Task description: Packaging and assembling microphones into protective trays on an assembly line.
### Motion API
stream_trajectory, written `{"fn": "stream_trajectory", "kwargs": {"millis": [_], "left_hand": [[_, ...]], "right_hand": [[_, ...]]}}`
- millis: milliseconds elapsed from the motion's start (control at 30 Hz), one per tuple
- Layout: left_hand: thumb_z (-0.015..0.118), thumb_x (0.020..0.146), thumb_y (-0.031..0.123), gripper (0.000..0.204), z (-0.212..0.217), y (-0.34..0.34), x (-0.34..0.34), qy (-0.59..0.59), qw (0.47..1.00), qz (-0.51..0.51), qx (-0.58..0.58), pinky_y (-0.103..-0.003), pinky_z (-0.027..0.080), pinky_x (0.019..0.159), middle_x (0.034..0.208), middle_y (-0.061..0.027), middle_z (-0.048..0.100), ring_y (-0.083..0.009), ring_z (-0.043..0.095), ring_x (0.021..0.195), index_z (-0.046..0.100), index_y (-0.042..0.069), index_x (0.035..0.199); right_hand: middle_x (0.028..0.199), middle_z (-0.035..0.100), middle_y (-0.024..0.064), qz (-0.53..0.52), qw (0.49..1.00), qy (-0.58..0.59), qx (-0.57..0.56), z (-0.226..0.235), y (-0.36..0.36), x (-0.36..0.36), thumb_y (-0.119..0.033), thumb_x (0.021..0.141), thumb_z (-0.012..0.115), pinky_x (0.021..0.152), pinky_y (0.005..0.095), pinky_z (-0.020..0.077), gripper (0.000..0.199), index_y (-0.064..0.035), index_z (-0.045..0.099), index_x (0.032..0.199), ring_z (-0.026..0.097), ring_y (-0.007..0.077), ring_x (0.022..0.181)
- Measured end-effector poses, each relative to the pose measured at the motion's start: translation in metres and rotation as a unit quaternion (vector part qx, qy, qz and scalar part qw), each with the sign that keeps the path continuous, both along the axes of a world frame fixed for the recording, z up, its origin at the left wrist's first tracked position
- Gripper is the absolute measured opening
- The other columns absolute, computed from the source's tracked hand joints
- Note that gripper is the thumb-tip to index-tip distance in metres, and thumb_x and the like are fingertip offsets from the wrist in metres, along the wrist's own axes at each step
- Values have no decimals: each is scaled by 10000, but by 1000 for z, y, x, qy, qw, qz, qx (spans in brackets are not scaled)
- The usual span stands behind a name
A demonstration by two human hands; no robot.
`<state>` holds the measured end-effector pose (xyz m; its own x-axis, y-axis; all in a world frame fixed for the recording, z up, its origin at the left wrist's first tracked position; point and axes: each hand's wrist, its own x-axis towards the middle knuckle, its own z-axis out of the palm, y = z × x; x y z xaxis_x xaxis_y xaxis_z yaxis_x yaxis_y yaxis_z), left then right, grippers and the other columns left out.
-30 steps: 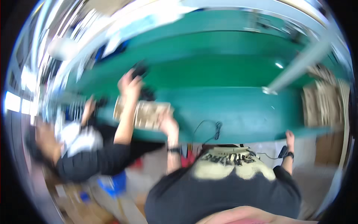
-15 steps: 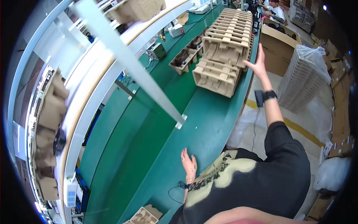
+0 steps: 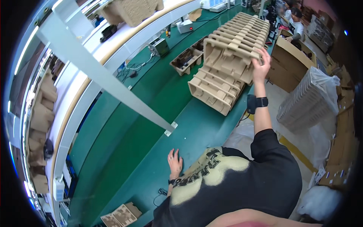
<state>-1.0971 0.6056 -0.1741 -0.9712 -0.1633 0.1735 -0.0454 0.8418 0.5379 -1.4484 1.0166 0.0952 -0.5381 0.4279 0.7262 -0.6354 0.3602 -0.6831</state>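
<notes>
A long stack of nested brown moulded-pulp trays (image 3: 230,47) lies on its side across the green bench. It rests above a shorter stack of similar trays (image 3: 215,90). My right hand (image 3: 261,65) has its fingers bent over the right rim of the longer stack's nearest tray, with the thumb against the front. Where the fingertips end is partly hidden. My left hand (image 3: 175,163) rests open near the bench's edge, fingers a little apart and holding nothing. Both wrists wear black bands, with a cable by the left one.
A grey post (image 3: 113,89) stands on the bench (image 3: 151,166) to the left. Pulp trays holding dark parts (image 3: 185,62) sit beyond it. Another pulp tray (image 3: 121,216) lies at the near end. Right of the bench are a cardboard box (image 3: 289,62), wrapped stacked trays (image 3: 308,100) and co-workers (image 3: 295,24).
My right hand has gone from spread beside the stack to bent over the nearest tray's rim. My left hand stays by the bench edge. The whole view has shifted slightly.
</notes>
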Motion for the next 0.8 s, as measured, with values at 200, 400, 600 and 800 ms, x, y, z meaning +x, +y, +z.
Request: {"fn": "stream_trajectory", "kwargs": {"millis": [200, 400, 600, 800], "left_hand": [[527, 867, 103, 413, 92, -21, 7, -55, 976, 17, 210, -424, 391, 1006, 1296, -183, 491, -325, 499, 1175, 513, 24, 1272], [594, 882, 267, 618, 259, -5, 19, 191, 906, -94, 365, -414, 355, 1047, 1405, -159, 399, -277, 402, 1303, 359, 35, 1404], [467, 910, 564, 766, 283, -14, 113, 155, 932, 148, 292, -419, 317, 1064, 1454, -185, 328, -299, 344, 1342, 314, 18, 1426], [461, 934, 496, 573, 156, -80, 191, 72, 871, 396, 280, -399, 437, 912, 1131, -185, 589, -305, 556, 1068, 560, -24, 1153]], "right_hand": [[1325, 499, 154, 11, 998, 52, 24, 47, -26, 67, -101, 737, 622, 1060, 399, 340, 357, -18, 643, 1084, 457, 272, 1244], [1354, 441, 241, 268, 956, 123, -3, 136, -92, 200, -427, 760, 596, 1073, 446, 312, 558, 5, 585, 1114, 411, 354, 1283], [1270, 522, 135, 618, 729, -279, 89, 106, -204, 252, -305, 828, 555, 1001, 313, 369, 474, 1, 535, 1190, 500, 221, 1162], [1136, 587, 105, 623, 578, -526, 24, -103, -321, 272, -237, 849, 593, 950, 307, 395, 427, 12, 552, 1194, 536, 213, 1074]]}}
